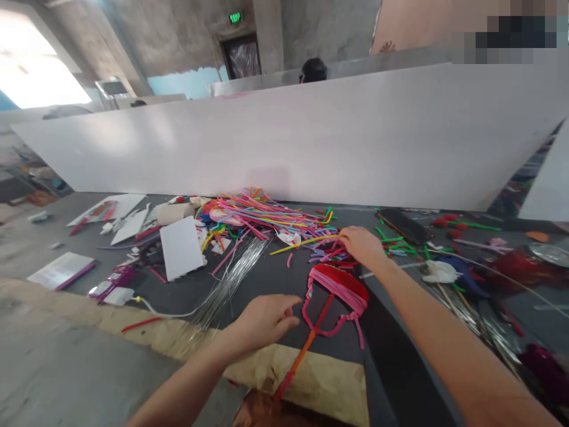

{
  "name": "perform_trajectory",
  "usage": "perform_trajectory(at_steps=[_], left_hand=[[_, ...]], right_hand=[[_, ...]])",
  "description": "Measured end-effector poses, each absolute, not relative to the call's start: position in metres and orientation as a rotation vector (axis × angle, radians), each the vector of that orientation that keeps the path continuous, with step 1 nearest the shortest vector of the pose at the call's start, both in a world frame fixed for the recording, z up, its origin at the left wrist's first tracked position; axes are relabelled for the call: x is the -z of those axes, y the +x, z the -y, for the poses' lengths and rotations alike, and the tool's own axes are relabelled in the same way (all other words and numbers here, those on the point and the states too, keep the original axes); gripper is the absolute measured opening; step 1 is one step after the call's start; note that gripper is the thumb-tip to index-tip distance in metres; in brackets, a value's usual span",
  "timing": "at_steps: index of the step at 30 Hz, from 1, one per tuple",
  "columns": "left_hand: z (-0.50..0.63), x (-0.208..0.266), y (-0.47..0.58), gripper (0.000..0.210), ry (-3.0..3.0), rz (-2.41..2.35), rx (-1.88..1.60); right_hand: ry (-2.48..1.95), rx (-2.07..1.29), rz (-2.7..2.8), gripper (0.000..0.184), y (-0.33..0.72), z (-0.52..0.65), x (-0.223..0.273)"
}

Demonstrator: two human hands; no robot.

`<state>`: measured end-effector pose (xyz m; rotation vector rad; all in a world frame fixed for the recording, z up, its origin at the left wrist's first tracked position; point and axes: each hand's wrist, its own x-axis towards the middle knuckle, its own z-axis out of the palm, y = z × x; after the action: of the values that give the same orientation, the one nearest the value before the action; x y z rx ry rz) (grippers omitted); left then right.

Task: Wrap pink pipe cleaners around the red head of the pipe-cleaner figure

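My right hand [359,244] reaches over the loose stems, its fingertips pinched on one end of a yellow pipe cleaner [302,243] that points left. Nearer to me, my left hand [269,320] hovers with thumb and fingers apart and nothing between them. Just right of its fingertips lies a pipe-cleaner figure [340,287] with a red top, a pink band and a looped pink outline. An orange and red stem [302,353] runs from it toward me. Behind, a heap of pink, blue and yellow pipe cleaners [267,213] is spread out.
A white panel [284,142] stands along the table's back. Clear strands [240,276], a white card [181,248] and a purple glue gun [113,281] with a cord lie left. A black case [404,225] and green pipe-cleaner pieces lie right. Brown paper [333,376] covers the front edge.
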<state>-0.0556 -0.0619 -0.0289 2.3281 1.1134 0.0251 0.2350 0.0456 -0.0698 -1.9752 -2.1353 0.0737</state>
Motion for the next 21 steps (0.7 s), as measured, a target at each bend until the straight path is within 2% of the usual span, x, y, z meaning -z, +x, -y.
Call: perform_trajectory(at_steps=[3,7,11,15,21], left_hand=[[0.018,0.028,-0.063,0.038,2.465,-1.214,-0.057],[-0.071,0.028,-0.068,0.03,2.716,-1.515,-0.093],[-0.151,0.03,-0.068,0.032,2.665,-1.764,-0.156],[-0.185,0.039,-0.066,0.026,2.684,-1.753,-0.123],[-0.194,0.039,-0.064,0.021,2.69,-1.76,-0.115]], right_hand=[[-2.159,0.006,1.951,0.026,0.262,-0.047,0.065],[-2.269,0.071,1.881,0.025,0.282,-0.038,0.072],[-1.982,0.188,2.028,0.038,0.272,-0.03,0.089],[-1.616,-0.083,2.243,0.03,0.259,-0.038,0.106],[-1.679,-0.208,2.07,0.025,0.262,-0.072,0.115]])
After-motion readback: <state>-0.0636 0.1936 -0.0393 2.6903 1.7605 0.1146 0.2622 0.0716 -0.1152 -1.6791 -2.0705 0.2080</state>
